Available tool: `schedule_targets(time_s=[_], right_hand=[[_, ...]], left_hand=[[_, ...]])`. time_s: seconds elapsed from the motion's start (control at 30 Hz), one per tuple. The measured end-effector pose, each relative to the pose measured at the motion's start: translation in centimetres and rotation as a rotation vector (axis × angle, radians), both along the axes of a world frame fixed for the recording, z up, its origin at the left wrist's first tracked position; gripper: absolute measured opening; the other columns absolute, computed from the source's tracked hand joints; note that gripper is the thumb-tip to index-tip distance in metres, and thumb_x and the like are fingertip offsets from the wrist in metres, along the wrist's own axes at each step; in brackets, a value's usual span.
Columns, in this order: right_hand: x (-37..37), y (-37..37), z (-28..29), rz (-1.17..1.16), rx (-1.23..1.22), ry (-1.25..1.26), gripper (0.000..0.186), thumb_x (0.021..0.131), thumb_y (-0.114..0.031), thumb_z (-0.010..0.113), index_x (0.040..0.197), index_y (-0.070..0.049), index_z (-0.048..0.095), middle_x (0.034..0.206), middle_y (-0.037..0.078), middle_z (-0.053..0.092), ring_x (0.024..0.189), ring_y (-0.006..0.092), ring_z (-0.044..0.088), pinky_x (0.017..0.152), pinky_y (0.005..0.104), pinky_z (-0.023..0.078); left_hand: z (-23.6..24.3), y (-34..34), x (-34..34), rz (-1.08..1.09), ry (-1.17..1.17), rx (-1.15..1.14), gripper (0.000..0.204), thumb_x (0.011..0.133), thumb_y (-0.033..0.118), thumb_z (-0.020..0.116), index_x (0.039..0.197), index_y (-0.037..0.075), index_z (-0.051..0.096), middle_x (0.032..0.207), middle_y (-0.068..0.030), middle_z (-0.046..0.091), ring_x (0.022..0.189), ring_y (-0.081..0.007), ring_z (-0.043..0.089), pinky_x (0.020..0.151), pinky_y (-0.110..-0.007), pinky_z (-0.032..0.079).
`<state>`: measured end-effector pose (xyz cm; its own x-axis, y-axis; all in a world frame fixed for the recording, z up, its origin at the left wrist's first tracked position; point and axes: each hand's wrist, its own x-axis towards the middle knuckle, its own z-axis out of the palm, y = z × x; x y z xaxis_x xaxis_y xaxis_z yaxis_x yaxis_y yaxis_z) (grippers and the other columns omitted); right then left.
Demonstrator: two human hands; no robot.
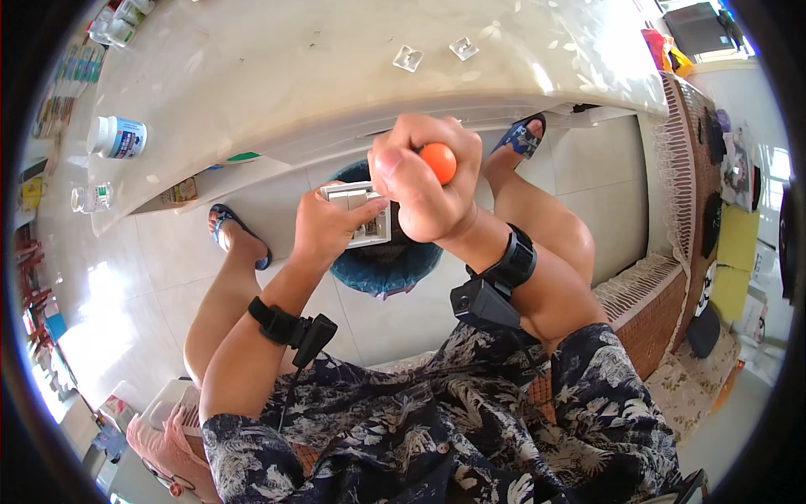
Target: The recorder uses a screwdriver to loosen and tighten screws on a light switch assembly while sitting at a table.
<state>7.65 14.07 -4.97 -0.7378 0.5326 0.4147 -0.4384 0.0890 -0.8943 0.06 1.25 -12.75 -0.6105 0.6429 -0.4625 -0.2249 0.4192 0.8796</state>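
Observation:
My right hand (424, 193) is closed in a fist around an orange, round-ended handle (438, 163); whatever extends from it is hidden by the hand. My left hand (323, 227) grips a white rectangular switch-like unit (348, 200) with rocker panels and an opening, its thumb across the front. The unit is just left of and partly behind my right fist, above a dark bin with a blue liner (382, 282) on the floor between my legs. Two small white square pieces (409, 59) (463, 49) lie on the pale tabletop (294, 76).
The table edge runs across in front of me, with white jars (117, 137) at its left end and a colourful packet (659, 49) at the right. A woven bench (638, 307) is on the right, and a pink cloth (159, 441) lies at lower left.

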Motion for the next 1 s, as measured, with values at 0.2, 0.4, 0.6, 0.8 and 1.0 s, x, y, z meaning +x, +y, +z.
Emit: schedule_targets(time_s=[0.2, 0.4, 0.6, 0.8, 1.0], right_hand=[[0.3, -0.8, -1.4, 0.061, 0.230, 0.075, 0.019, 0.073, 0.001, 0.052, 0.056, -0.001, 0.044, 0.047, 0.006, 0.046, 0.040, 0.0120, 0.042, 0.040, 0.0263, 0.035], [0.4, -1.1, -1.8, 0.075, 0.059, 0.016, 0.022, 0.077, 0.000, 0.049, 0.056, -0.002, 0.043, 0.048, 0.006, 0.047, 0.040, 0.0118, 0.043, 0.040, 0.0258, 0.036], [-0.4, 0.6, -2.2, 0.121, -0.531, -0.114, 0.033, 0.089, -0.014, 0.050, 0.058, -0.005, 0.040, 0.046, 0.002, 0.038, 0.040, 0.0101, 0.035, 0.039, 0.0273, 0.029], [0.0, 4.7, 0.9, 0.067, -0.494, -0.329, 0.035, 0.089, -0.027, 0.061, 0.065, -0.006, 0.047, 0.049, 0.001, 0.040, 0.042, 0.0097, 0.035, 0.043, 0.0267, 0.031], [0.5, 2.8, -0.2, 0.411, 0.376, -0.702, 0.027, 0.074, -0.023, 0.077, 0.090, -0.005, 0.064, 0.073, 0.005, 0.059, 0.067, 0.0177, 0.055, 0.062, 0.0294, 0.044]], left_hand=[[-2.4, -1.1, -0.8, -0.091, 0.090, 0.061, 0.029, 0.066, 0.015, 0.081, 0.080, -0.003, 0.064, 0.076, -0.0052, 0.067, 0.067, -0.0081, 0.060, 0.060, -0.026, 0.050], [-1.7, -1.2, -0.2, 0.010, -0.086, 0.041, 0.027, 0.066, 0.017, 0.082, 0.079, -0.001, 0.068, 0.075, -0.0050, 0.068, 0.068, -0.0093, 0.061, 0.063, -0.027, 0.050], [-2.8, -2.7, -0.8, -0.129, 0.122, -0.175, 0.036, 0.063, 0.026, 0.085, 0.081, 0.000, 0.068, 0.076, -0.0080, 0.070, 0.066, -0.0122, 0.064, 0.066, -0.029, 0.051], [0.9, -3.3, -1.0, -0.172, 0.523, -0.195, 0.033, 0.065, 0.023, 0.085, 0.083, 0.002, 0.067, 0.072, -0.0095, 0.069, 0.066, -0.0111, 0.065, 0.064, -0.027, 0.052], [3.0, -3.4, -1.1, -0.030, 0.588, -0.057, 0.029, 0.068, 0.015, 0.083, 0.086, 0.001, 0.066, 0.074, -0.0085, 0.070, 0.070, -0.0080, 0.065, 0.066, -0.025, 0.052]])
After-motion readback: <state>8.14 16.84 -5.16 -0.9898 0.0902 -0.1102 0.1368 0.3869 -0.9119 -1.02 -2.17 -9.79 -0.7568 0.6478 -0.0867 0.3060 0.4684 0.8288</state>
